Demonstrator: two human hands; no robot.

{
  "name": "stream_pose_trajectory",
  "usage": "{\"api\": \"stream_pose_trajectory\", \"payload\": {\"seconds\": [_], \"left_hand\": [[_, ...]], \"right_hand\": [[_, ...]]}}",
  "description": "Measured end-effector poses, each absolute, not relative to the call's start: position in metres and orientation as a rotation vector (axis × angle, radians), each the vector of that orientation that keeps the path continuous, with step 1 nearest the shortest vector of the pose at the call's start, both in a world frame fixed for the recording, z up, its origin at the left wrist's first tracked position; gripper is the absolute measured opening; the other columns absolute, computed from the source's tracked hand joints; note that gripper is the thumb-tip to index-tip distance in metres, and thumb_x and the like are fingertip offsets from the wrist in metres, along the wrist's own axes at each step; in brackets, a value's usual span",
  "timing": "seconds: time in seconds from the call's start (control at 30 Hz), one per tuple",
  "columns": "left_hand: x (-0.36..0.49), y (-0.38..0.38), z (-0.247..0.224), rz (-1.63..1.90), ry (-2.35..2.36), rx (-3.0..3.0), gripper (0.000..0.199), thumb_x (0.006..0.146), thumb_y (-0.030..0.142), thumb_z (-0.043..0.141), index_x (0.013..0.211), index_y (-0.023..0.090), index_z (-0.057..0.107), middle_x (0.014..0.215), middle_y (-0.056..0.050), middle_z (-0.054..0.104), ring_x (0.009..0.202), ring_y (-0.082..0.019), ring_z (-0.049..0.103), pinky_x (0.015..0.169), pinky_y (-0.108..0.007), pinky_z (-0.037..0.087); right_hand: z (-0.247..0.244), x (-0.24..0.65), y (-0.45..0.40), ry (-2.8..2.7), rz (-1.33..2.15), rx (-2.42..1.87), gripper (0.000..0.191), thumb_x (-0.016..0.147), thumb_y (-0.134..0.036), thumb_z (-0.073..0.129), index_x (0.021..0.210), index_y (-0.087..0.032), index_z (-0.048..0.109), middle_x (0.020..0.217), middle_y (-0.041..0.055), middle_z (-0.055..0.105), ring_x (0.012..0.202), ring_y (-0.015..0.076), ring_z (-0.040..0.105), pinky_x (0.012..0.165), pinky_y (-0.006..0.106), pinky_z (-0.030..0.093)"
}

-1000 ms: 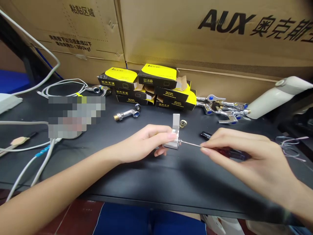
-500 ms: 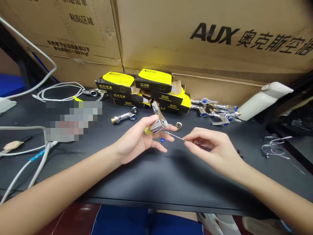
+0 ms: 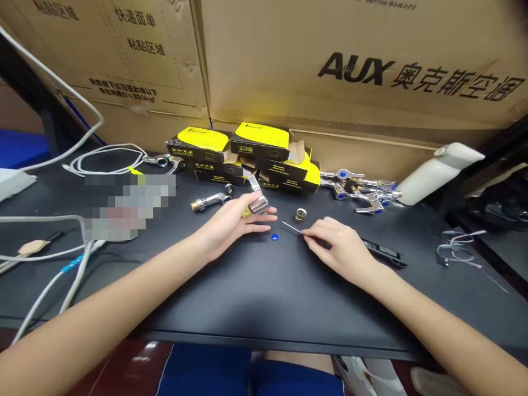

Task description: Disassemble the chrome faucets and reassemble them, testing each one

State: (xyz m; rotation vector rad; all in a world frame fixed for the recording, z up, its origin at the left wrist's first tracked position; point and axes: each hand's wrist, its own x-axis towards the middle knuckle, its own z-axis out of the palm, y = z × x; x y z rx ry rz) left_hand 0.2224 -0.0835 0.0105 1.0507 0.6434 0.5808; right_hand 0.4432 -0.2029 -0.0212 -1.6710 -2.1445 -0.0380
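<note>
My left hand [image 3: 237, 223] grips a chrome faucet handle [image 3: 259, 203] between thumb and fingers, with a bit of yellow showing at its lower end. The other fingers stretch out to the right. My right hand [image 3: 336, 242] is closed around a screwdriver whose thin shaft [image 3: 292, 226] points left, its tip apart from the faucet handle; its grip is hidden in my palm. Between the hands a small blue cap [image 3: 275, 237] lies on the black table. A brass and chrome ring fitting [image 3: 301, 214] stands just behind the screwdriver.
Behind my left hand lies a chrome faucet body [image 3: 210, 201]. Yellow-black faucet boxes [image 3: 264, 135] are stacked at the back, with several chrome faucets [image 3: 363, 190] beside them. A white bottle [image 3: 433, 176], glasses [image 3: 456, 247], a black device [image 3: 385, 253] and white cables [image 3: 76, 269] lie around.
My right hand has drawn the screwdriver back from the faucet handle and lowered toward the table. My left hand has shifted slightly left and turned the handle.
</note>
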Motion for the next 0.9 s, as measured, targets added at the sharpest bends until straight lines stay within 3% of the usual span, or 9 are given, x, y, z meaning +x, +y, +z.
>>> {"api": "stream_pose_trajectory", "payload": {"seconds": [0.17, 0.33, 0.53, 0.9], "left_hand": [[0.222, -0.085, 0.011, 0.542, 0.581, 0.944, 0.024, 0.091, 0.036, 0.055, 0.089, 0.014, 0.065, 0.108, -0.012, 0.072, 0.109, -0.027, 0.066, 0.096, -0.040, 0.050], [0.221, -0.084, 0.009, 0.441, 0.541, 0.908, 0.026, 0.090, 0.039, 0.057, 0.095, 0.015, 0.067, 0.120, -0.013, 0.069, 0.119, -0.026, 0.060, 0.105, -0.040, 0.043], [0.223, -0.087, 0.003, 0.442, 0.462, 0.864, 0.023, 0.093, 0.034, 0.054, 0.090, 0.015, 0.067, 0.105, -0.010, 0.073, 0.110, -0.022, 0.065, 0.107, -0.038, 0.043], [0.223, -0.089, 0.001, 0.374, 0.453, 0.906, 0.026, 0.091, 0.038, 0.057, 0.096, 0.015, 0.067, 0.109, -0.012, 0.072, 0.112, -0.023, 0.065, 0.107, -0.037, 0.042]], "right_hand": [[-0.020, 0.444, -0.200, -2.136, -0.261, -1.763, 0.017, 0.092, -0.019, 0.051, 0.094, -0.019, 0.068, 0.091, 0.0079, 0.068, 0.081, 0.0208, 0.057, 0.063, 0.032, 0.046], [-0.009, 0.424, -0.193, -1.963, -0.144, -1.417, 0.015, 0.090, -0.022, 0.059, 0.104, -0.020, 0.065, 0.102, 0.0084, 0.067, 0.092, 0.0209, 0.058, 0.078, 0.036, 0.051], [-0.015, 0.397, -0.175, -1.968, 0.003, -1.312, 0.013, 0.089, -0.019, 0.058, 0.100, -0.020, 0.066, 0.096, 0.0076, 0.066, 0.088, 0.0198, 0.059, 0.079, 0.035, 0.052], [-0.022, 0.402, -0.178, -1.856, 0.140, -1.302, 0.011, 0.093, -0.019, 0.054, 0.093, -0.018, 0.065, 0.089, 0.0070, 0.066, 0.082, 0.0180, 0.061, 0.075, 0.032, 0.051]]}}
